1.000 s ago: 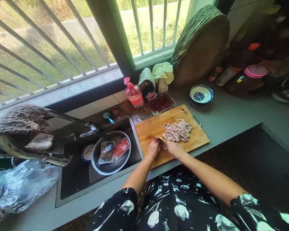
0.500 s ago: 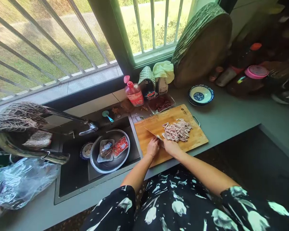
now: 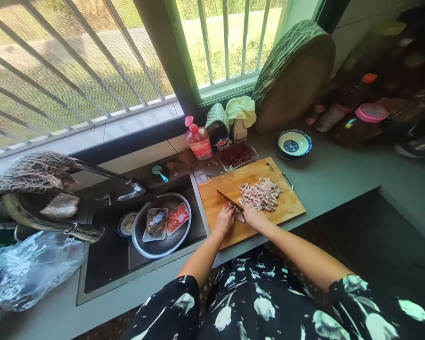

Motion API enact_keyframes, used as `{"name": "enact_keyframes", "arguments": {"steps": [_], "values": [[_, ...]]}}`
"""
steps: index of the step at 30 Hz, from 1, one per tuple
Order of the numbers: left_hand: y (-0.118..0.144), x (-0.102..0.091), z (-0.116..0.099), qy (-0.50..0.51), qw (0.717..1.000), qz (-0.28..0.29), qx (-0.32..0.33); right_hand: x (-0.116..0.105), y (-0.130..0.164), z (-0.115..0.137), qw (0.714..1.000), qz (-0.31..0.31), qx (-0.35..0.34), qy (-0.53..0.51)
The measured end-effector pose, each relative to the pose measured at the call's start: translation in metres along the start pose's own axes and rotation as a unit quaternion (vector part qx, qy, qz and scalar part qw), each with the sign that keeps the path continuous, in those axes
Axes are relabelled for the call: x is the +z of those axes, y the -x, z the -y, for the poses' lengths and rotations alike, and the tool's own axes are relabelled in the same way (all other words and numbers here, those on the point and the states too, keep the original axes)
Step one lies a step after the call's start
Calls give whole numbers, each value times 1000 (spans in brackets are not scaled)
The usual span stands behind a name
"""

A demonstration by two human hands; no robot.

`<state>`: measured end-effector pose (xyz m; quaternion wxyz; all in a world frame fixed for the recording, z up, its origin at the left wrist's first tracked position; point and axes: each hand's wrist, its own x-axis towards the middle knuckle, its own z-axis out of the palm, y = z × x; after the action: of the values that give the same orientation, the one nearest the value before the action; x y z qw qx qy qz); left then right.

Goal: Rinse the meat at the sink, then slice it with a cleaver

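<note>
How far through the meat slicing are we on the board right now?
Mostly done, it seems: a pile of pale pink meat strips already lies on the rectangular wooden cutting board. In hand: the right hand holds a knife, blade towards the sink, and the left hand steadies a small last piece. Only that piece looks uncut.

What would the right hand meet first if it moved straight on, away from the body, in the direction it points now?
Probably the pile of sliced meat strips, which lies just beyond the right hand on the wooden cutting board. The knife stays to its left.
</note>
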<state>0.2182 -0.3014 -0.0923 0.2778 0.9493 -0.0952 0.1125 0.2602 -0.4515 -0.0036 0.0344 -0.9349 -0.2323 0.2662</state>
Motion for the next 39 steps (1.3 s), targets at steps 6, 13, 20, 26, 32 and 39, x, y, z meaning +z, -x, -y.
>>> {"name": "enact_keyframes", "arguments": {"steps": [6, 13, 20, 26, 32, 39], "values": [[1, 0, -2, 17, 1000, 0, -5, 18, 44, -30, 999, 28, 34, 22], [9, 1, -2, 43, 999, 1, -1, 0, 5, -14, 999, 4, 36, -28], [13, 0, -5, 42, 998, -29, -34, 1, 20, -28, 998, -8, 60, -34], [11, 4, -4, 12, 1000, -6, -16, -9, 24, -4, 1000, -7, 13, -11], [9, 3, -6, -8, 999, 24, -38, -5, 18, 0, 1000, 5, 6, 7], [7, 5, -4, -8, 999, 35, -24, 18, 51, -38, 999, 37, 19, 18]]}}
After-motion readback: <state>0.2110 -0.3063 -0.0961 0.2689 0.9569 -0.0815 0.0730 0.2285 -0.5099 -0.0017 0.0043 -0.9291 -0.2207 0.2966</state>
